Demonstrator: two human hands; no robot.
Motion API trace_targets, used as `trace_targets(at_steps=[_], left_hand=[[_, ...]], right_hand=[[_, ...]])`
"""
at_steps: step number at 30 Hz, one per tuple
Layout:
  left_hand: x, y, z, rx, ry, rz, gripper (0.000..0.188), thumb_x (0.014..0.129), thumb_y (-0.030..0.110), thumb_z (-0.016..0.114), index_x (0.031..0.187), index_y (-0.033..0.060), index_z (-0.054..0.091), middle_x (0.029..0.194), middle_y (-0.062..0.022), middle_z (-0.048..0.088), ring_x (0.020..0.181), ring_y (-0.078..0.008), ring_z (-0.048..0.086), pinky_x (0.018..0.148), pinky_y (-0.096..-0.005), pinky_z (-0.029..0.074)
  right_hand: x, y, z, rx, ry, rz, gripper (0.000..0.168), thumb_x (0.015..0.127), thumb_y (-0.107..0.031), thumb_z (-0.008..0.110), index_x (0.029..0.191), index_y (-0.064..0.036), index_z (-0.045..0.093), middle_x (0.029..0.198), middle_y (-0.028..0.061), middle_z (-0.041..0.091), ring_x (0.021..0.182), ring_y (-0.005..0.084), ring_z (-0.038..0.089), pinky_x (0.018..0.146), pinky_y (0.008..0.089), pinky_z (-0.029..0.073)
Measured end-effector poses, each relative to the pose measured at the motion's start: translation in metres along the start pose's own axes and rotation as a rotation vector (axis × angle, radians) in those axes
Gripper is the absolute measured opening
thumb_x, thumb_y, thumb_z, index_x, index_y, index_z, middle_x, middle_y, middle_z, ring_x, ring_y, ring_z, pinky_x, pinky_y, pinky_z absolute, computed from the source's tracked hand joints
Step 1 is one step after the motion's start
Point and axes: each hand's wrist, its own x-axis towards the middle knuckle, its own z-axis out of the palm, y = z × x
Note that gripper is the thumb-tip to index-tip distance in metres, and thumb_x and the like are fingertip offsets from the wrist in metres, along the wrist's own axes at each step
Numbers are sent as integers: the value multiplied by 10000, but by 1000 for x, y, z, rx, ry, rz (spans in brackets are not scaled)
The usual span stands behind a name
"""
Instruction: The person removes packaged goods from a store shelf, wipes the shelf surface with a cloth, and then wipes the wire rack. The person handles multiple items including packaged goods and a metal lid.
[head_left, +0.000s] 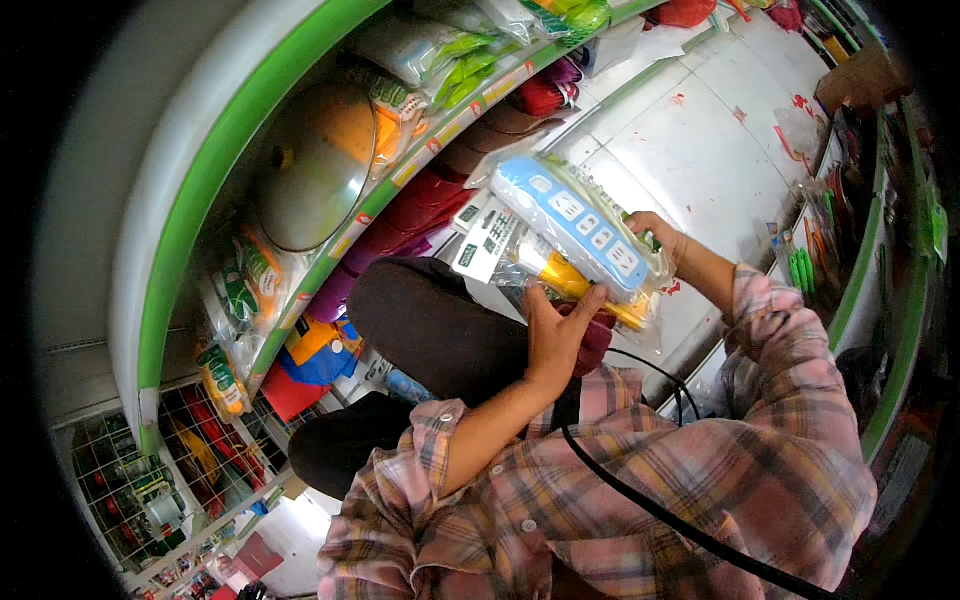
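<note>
Before my chest is a bundle of items in clear plastic packaging, held between both hands. On top lies a light blue power strip (574, 217) with white sockets, tilted down to the right. Under its near edge is a yellow-and-white packaged item (562, 274), with white header cards (487, 244) at its left. My left hand (559, 322) holds the bundle's near side, thumb and fingers against the packaging. My right hand (660, 236) grips the far right side, by a pale green package (656, 259); its fingers are partly hidden.
A green-edged shelf (352, 225) with a glass lid (319, 165) and bagged goods curves along the left. Dark red and purple goods (405, 217) are beneath it. Wire baskets (127, 487) stand lower left. Red scraps dot the tiled floor (675, 150). More shelving (862, 277) is right. A black cable (637, 495) crosses my shirt.
</note>
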Motion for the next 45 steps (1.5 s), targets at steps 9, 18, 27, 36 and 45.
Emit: trace_targets(at_steps=[9,18,27,36,45], left_hand=[[95,-72,-11,95,-207,-291,616,641,274,821,1070,-49,518,1010,-167,619,934,-210,603,801,-320,487],[123,-81,-63,512,-118,-433,690,647,131,782,1221,-72,458,1051,-161,598,847,-167,596,729,-289,502],[96,16,-111,87,106,-324,530,768,22,662,1258,28,460,1108,-101,582,901,-140,571,784,-255,483],[82,51,-145,-37,311,-269,463,783,-34,622,1226,15,495,1054,-92,601,878,-88,548,753,-218,457],[68,50,-151,-96,372,-301,443,789,-49,601,1216,24,507,1043,-79,607,877,-87,543,759,-218,451]], right_hand=[[72,36,-130,50,61,-191,440,814,-325,500,1058,30,588,990,155,643,816,228,645,773,360,533],[112,51,-178,15,226,-102,422,790,-234,513,1111,36,554,1003,152,637,853,238,640,774,372,536],[146,63,-223,43,335,-37,439,743,-208,568,1120,14,555,980,130,640,853,228,628,798,348,510],[153,37,-200,-266,294,-77,614,624,-118,567,1222,-14,478,1014,63,607,856,179,584,770,294,488],[151,6,-178,-804,548,-147,391,769,-143,508,1132,1,507,926,61,585,805,137,562,726,234,459]])
